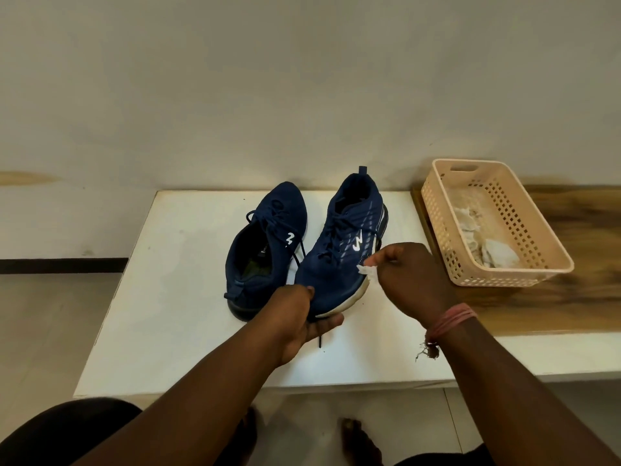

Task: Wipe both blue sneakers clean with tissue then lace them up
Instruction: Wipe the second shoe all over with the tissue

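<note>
Right-hand sneaker (pixel 339 243) — dark blue, white sole edge, white logo on its side — sits tilted on the white tabletop (pixel 174 297), toe end toward the person and lifted by the left hand (pixel 299 317), whose fingers curl under the sole while the thumb lies on the toe fabric. Laces threaded; one loose lace end hangs below the hand. Right hand (pixel 408 277) pinches a small wad of white tissue (pixel 368 272) against the side of the shoe near the sole edge. A pink thread band circles that wrist. Second blue sneaker (pixel 265 243) lies just to the left, touching the first, heel toward the person. Further right — a peach plastic basket (pixel 524 210) on a wooden surface, crumpled tissues inside.
</note>
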